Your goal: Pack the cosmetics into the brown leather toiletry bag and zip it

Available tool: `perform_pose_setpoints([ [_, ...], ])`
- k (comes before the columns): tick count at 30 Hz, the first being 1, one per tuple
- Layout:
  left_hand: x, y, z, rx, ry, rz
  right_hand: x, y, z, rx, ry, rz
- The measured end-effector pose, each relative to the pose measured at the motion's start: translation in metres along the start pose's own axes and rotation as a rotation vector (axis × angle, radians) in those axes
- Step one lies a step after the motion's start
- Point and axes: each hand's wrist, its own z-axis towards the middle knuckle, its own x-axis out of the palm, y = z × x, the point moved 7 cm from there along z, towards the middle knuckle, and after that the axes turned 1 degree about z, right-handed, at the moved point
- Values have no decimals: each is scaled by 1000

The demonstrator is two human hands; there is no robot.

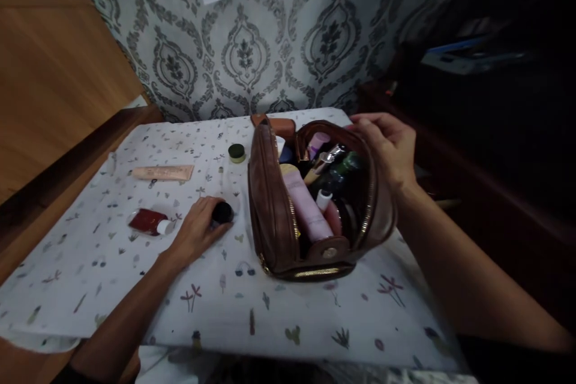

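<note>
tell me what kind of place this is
Probably a room in a home, perhaps a bedroom: patterned wallpaper, a printed tablecloth, and a brown toiletry bag full of cosmetics, which the right hand holds open while the left hand grips a black jar.

Brown leather pouch [270,216] is standing open, packed full; small black round jar [222,212] is sitting just left of it.

An open brown leather zip pouch [270,204] stands mid-tabletop [135,288], its mouth crammed with a pink plastic bottle [306,207], tubes and brushes, leaving narrow gaps. Left of it a small black round jar [224,212], a dark red white-capped tube [147,221], a long beige tube [162,173] and a green-lidded pot [236,152] lie well apart, open cloth between them.
</note>
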Motion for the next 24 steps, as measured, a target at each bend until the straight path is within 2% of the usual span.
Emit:
perform_pose_setpoints([
  [2,2,1,-1,25,-16,-22,-10,14,1,22,-13,155],
  [4,4,4,-2,32,-22,-37,-14,49,-1,-138,37,181],
  [6,6,8,-2,7,-24,-62,-12,88,-7,-337,108,81],
  [8,5,12,-1,-64,-30,-120,-3,118,-16,-475,213,-29],
  [10,4,14,0,-155,-35,-215,15,138,-25,-531,400,-115],
  [13,1,12,1,-234,-49,-351,47,156,-41,-588,723,-223],
  [15,0,10,1,-237,-66,-404,68,164,-53,-623,888,-303],
  [21,-1,9,1,-151,-120,-475,124,177,-95,-701,1246,-503],
  [24,-3,9,0,-137,-182,-533,149,172,-110,-651,1383,-599],
])
